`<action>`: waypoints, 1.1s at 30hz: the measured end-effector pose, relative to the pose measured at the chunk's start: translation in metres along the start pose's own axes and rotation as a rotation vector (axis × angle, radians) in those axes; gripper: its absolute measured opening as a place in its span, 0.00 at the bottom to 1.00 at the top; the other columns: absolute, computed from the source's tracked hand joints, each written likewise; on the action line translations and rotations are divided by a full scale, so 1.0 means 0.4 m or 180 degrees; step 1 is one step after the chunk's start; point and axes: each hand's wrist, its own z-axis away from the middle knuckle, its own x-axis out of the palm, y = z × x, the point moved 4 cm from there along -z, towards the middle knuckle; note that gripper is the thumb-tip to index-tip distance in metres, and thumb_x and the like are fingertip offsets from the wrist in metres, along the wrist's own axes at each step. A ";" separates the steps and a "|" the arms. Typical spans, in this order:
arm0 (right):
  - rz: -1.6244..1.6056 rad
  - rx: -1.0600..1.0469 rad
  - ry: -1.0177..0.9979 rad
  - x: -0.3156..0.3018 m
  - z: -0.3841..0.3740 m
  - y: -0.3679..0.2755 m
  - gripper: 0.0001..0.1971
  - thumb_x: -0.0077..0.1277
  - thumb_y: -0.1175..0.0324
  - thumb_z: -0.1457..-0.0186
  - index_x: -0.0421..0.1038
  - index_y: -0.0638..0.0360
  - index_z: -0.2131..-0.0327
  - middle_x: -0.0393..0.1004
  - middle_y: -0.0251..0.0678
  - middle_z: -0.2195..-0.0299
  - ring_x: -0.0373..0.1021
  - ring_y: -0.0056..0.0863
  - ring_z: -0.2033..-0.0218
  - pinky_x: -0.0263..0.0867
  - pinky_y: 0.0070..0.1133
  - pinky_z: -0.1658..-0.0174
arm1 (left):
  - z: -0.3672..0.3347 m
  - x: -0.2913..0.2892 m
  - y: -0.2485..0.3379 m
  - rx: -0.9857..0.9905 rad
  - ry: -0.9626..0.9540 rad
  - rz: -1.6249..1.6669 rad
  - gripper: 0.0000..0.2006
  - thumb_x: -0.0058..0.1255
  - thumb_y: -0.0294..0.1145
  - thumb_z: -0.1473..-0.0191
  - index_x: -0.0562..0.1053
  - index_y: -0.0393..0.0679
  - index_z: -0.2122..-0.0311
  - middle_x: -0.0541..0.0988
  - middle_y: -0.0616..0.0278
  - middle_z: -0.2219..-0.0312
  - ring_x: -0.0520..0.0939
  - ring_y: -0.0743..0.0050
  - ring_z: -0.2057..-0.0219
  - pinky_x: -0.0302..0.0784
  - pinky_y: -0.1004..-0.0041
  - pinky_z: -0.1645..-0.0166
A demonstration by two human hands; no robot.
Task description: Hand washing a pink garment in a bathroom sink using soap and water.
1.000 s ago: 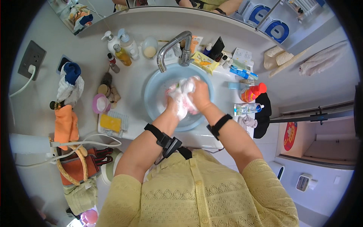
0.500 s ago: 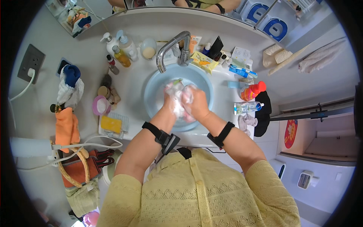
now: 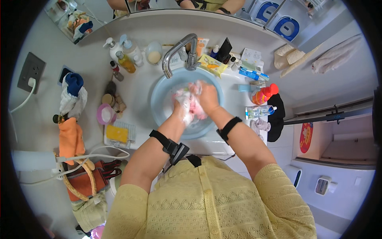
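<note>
A light blue basin (image 3: 159, 117) sits in the white counter under the chrome faucet (image 3: 170, 51). Inside it, a soapy pink cloth (image 3: 195, 107) is bunched between my two hands. My left hand (image 3: 180, 108), coated in white suds, is closed on the cloth's left side. From the right, my right hand (image 3: 208, 98) grips the upper part, its fingers curled into the cloth. Foam and folds hide many of the fingertips. Cloudy water lies around the cloth at the bottom.
Pump bottles (image 3: 115, 47) and a yellow oil bottle (image 3: 125, 62) stand at the back left. A yellow packet (image 3: 213, 65) is behind the basin. To the right are a red bottle (image 3: 263, 95) and a toothpaste tube (image 3: 259, 112); at left, a yellow soap bar (image 3: 117, 134).
My right hand has shifted slightly up and opened a wider gap from the left, so more of the pink cloth shows. My left hand stays nearly in place.
</note>
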 end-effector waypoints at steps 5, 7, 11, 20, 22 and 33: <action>0.0111 -0.0415 0.0226 0.016 0.059 0.009 0.12 0.47 0.63 0.53 0.64 0.63 0.79 0.67 0.51 0.77 0.62 0.53 0.75 0.60 0.34 0.72 | 0.050 0.039 0.032 -0.0356 0.0658 0.0377 0.03 0.39 0.27 0.50 0.64 0.44 0.68 0.68 0.61 0.73 0.71 0.72 0.72 0.69 0.72 0.75; 0.0086 -0.0476 0.0175 0.032 0.050 0.014 0.12 0.47 0.63 0.53 0.64 0.63 0.78 0.67 0.50 0.78 0.63 0.50 0.76 0.61 0.32 0.71 | 0.051 0.032 0.034 -0.0246 0.0624 0.0373 0.04 0.38 0.28 0.50 0.64 0.44 0.68 0.68 0.61 0.73 0.71 0.70 0.71 0.69 0.70 0.74; -0.0543 0.0783 -0.0360 0.020 -0.015 0.120 0.15 0.47 0.59 0.52 0.66 0.65 0.71 0.69 0.53 0.73 0.66 0.48 0.74 0.63 0.29 0.68 | 0.019 0.032 0.038 0.0124 0.0337 0.0313 0.06 0.37 0.30 0.50 0.64 0.43 0.65 0.69 0.59 0.71 0.72 0.62 0.70 0.72 0.65 0.70; -0.3101 0.1876 -0.1344 -0.023 0.030 0.112 0.19 0.47 0.61 0.52 0.61 0.64 0.60 0.66 0.39 0.64 0.63 0.25 0.60 0.62 0.21 0.60 | 0.036 -0.005 0.096 0.0075 0.0021 0.1002 0.11 0.36 0.39 0.46 0.65 0.42 0.70 0.70 0.59 0.71 0.72 0.64 0.63 0.68 0.63 0.57; -0.2776 0.0577 -0.1669 -0.022 0.020 0.079 0.22 0.48 0.66 0.56 0.59 0.64 0.57 0.64 0.39 0.63 0.63 0.26 0.60 0.62 0.21 0.60 | 0.027 -0.002 0.062 0.0328 -0.0211 0.1381 0.12 0.35 0.40 0.45 0.65 0.43 0.70 0.70 0.60 0.69 0.72 0.64 0.62 0.68 0.62 0.56; -0.3697 0.1418 -0.0337 0.043 0.125 0.066 0.37 0.47 0.79 0.58 0.45 0.51 0.43 0.55 0.36 0.48 0.59 0.25 0.52 0.61 0.20 0.56 | 0.012 0.010 0.043 0.0486 0.0534 0.0958 0.17 0.40 0.42 0.48 0.61 0.43 0.57 0.66 0.58 0.59 0.69 0.63 0.57 0.65 0.61 0.51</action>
